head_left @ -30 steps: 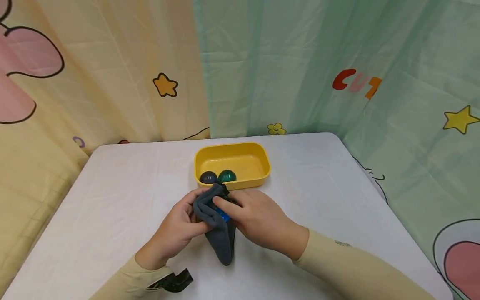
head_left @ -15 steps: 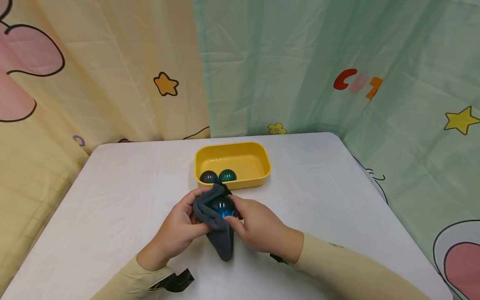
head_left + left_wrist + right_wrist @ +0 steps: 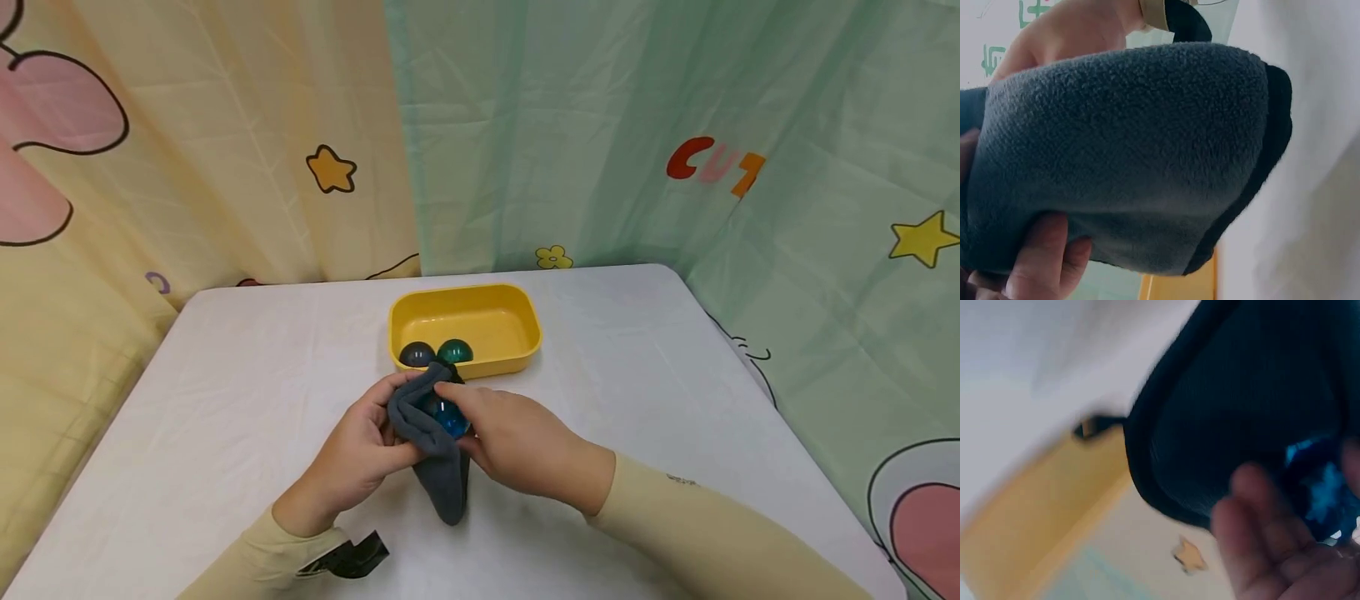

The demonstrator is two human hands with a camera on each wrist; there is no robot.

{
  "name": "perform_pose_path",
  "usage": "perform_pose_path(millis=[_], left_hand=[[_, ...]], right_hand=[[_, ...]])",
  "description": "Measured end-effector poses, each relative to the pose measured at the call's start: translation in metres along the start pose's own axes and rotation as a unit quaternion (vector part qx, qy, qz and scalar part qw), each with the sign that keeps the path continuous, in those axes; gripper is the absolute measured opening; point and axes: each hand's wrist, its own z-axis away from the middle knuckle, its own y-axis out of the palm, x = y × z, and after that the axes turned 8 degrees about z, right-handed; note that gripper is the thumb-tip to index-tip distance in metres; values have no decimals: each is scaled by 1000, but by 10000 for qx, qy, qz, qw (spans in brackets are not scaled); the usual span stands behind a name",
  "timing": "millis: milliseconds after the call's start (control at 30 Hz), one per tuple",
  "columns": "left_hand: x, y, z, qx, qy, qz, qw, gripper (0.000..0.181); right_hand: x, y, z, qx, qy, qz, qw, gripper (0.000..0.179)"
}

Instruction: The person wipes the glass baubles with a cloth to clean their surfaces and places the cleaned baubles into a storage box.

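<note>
In the head view my left hand [image 3: 333, 458] grips a dark grey-blue plush cloth [image 3: 444, 479], folded, with its lower end hanging. The left wrist view shows its fuzzy face and black edging, with fingertips [image 3: 1041, 262] pressing into it. My right hand [image 3: 528, 446] holds a shiny clear blue ball [image 3: 452, 418] against the cloth's fold, thumb and fingers about it. In the right wrist view the dark cloth [image 3: 1241, 394] partly shades the blue ball [image 3: 1322, 487]. A small black loop [image 3: 1097, 425] sticks out from its corner.
A yellow oblong tray [image 3: 517, 360] stands just beyond the hands on the white-covered table [image 3: 225, 400]. Inside it lie a dark ball [image 3: 417, 354] and a green ball [image 3: 454, 351]. Printed curtains [image 3: 540, 125] hang behind the table and at both sides.
The right hand has shifted its hold on the blue ball, which has turned to show more blue than half a second ago. The left hand and cloth are almost still.
</note>
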Motion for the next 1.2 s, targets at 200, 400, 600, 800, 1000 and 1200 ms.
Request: perform_pose_path(millis=[200, 400, 600, 800, 1000, 1200], left_hand=[[1, 0, 0, 170, 70, 66, 9998, 73], [5, 4, 0, -78, -74, -26, 9999, 73], [5, 5, -1, -249, -357, 129, 9990, 74], [1, 4, 1, -223, -309, 302, 9988, 74], [-1, 4, 1, -59, -175, 228, 9996, 73], [0, 6, 3, 35, -231, 121, 9997, 70]], right_hand=[[-11, 7, 1, 809, 484, -3669, 9255, 51], [-9, 18, 4, 317, 567, -2538, 9651, 52], [-5, 17, 5, -292, 227, -219, 9991, 61], [-6, 12, 6, -914, -533, 713, 9918, 59], [-9, 6, 5, -461, -36, -822, 9955, 59], [-12, 9, 6, 334, 837, -3576, 9295, 48]])
